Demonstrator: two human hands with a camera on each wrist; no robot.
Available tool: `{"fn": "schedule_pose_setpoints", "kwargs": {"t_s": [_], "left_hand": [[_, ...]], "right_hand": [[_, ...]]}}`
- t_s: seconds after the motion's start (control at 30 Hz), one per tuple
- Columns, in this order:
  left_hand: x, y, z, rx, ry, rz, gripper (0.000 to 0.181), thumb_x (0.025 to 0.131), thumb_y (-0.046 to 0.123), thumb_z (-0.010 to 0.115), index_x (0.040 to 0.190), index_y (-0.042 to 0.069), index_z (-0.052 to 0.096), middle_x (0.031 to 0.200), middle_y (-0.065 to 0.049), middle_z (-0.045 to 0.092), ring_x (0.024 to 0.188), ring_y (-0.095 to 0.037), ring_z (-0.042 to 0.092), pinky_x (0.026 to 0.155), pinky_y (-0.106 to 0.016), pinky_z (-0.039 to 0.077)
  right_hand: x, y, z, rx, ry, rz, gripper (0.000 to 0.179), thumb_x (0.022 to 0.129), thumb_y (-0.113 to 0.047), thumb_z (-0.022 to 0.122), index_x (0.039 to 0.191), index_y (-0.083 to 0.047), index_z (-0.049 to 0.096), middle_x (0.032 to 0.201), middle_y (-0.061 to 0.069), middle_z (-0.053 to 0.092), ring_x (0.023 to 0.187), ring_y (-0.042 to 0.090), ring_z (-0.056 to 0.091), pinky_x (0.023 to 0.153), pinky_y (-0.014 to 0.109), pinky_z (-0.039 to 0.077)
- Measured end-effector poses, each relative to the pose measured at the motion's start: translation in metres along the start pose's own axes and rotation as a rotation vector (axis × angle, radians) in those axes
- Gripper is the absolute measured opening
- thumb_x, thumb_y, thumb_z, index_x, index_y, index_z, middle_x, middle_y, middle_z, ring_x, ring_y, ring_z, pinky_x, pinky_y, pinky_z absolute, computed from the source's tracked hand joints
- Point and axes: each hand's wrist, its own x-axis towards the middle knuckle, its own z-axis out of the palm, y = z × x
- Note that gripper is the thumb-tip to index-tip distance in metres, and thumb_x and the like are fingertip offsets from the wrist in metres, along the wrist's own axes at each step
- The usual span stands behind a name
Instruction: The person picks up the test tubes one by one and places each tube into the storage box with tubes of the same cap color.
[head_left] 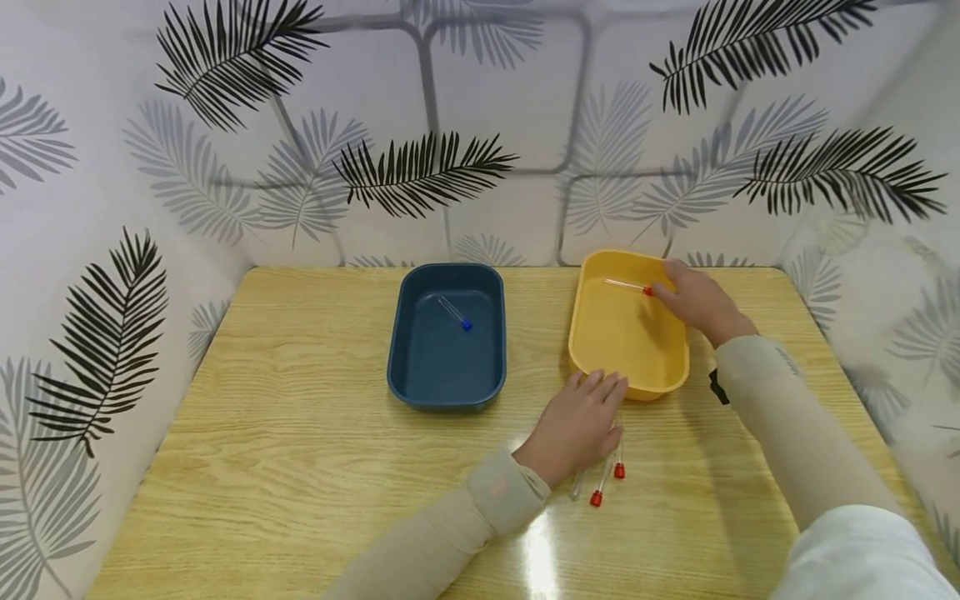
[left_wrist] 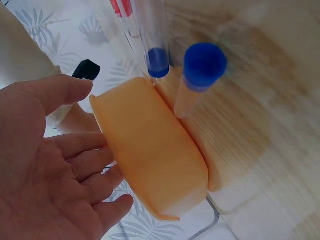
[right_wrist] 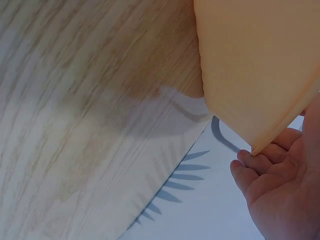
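Left hand (head_left: 576, 427): relaxed, grasping nothing, at the near rim of the yellow tray (head_left: 628, 346).
Right hand (head_left: 701, 302): grips that tray's right rim.
Yellow tray: far right; contains one red-capped tube (head_left: 627, 285).

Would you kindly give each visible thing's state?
Blue tray: upright, one tube inside
Yellow tray: upright, one tube inside
Blue tray's tube: capped, lying
Yellow tray's tube: capped, lying
Two table tubes: red caps on, lying
Two other tubes: blue caps on
Left hand: fingers at yellow tray's near rim
Right hand: grips yellow tray's rim
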Motion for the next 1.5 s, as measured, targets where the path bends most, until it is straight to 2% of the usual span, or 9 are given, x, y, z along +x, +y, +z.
{"fn": "schedule_pose_setpoints", "kwargs": {"t_s": [0.37,0.63,0.83,1.17,1.5], "left_hand": [[-0.011,0.012,-0.003,0.014,-0.016,0.009,0.063,0.094,0.045,0.046,0.145,0.011,0.033,0.145,0.000,0.037,0.131,-0.016,0.034,0.108,-0.034,0.026],[-0.023,0.016,-0.003,0.020,0.024,0.017,0.063,0.093,0.044,0.049,0.143,0.010,0.035,0.144,-0.002,0.039,0.129,-0.017,0.038,0.107,-0.034,0.028],[-0.027,0.013,-0.003,0.007,0.064,0.027,0.060,0.092,0.043,0.050,0.141,0.010,0.038,0.141,-0.002,0.043,0.126,-0.017,0.040,0.105,-0.035,0.030],[-0.034,0.003,-0.002,-0.043,0.041,0.008,0.054,0.097,0.039,0.046,0.143,0.011,0.038,0.143,0.001,0.040,0.129,-0.015,0.038,0.107,-0.033,0.028],[-0.039,0.000,0.002,-0.036,0.088,0.006,0.053,0.097,0.036,0.047,0.142,0.010,0.039,0.142,-0.001,0.043,0.128,-0.016,0.041,0.106,-0.034,0.030]], "right_hand": [[0.007,-0.016,0.006,-0.004,-0.021,-0.063,0.065,0.098,-0.038,0.039,0.145,0.004,0.021,0.149,0.025,0.019,0.134,0.042,0.019,0.109,0.051,0.014],[0.010,-0.029,0.010,-0.001,-0.045,-0.107,0.067,0.099,-0.042,0.038,0.145,0.003,0.022,0.149,0.024,0.019,0.134,0.042,0.019,0.109,0.051,0.014],[0.011,-0.036,0.012,-0.013,-0.049,-0.109,0.069,0.098,-0.044,0.039,0.145,0.003,0.022,0.149,0.023,0.019,0.135,0.041,0.020,0.109,0.050,0.014],[0.014,-0.048,0.013,-0.035,-0.044,-0.141,0.069,0.098,-0.043,0.041,0.145,0.004,0.023,0.149,0.024,0.019,0.134,0.040,0.021,0.109,0.049,0.015],[0.014,-0.051,0.019,-0.019,-0.062,-0.132,0.069,0.098,-0.041,0.042,0.146,0.002,0.019,0.150,0.023,0.015,0.135,0.041,0.018,0.109,0.051,0.014]]}}
